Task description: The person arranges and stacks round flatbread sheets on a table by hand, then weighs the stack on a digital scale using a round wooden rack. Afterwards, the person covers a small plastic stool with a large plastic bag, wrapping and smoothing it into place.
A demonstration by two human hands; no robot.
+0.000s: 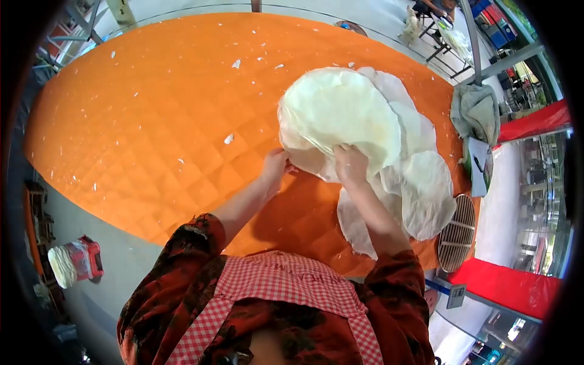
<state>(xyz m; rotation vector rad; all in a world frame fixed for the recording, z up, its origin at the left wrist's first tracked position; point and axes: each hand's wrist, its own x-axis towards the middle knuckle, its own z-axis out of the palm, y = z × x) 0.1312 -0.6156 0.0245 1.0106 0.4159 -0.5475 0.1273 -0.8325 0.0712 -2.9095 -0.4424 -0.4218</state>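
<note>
A thick stack of round, pale, thin sheets that look like rice paper [340, 106] lies on the orange table cover [182, 121]. My right hand [351, 163] has its fingers closed on the near edge of the upper sheets, where they fold up slightly. At the stack's near left edge, my left hand [277, 165] pinches the rim of a lower sheet. Its fingertips are partly hidden. Several loose translucent sheets [427, 194] overlap to the right of the stack and under my right forearm.
Small white flakes [229, 139] are scattered over the cover. A round slatted rack [457, 233] leans at the right edge, with a grey cloth [474, 112] above it. On the floor at left sits a red-and-white bundle [76, 261]. Another person [435, 7] sits far back right.
</note>
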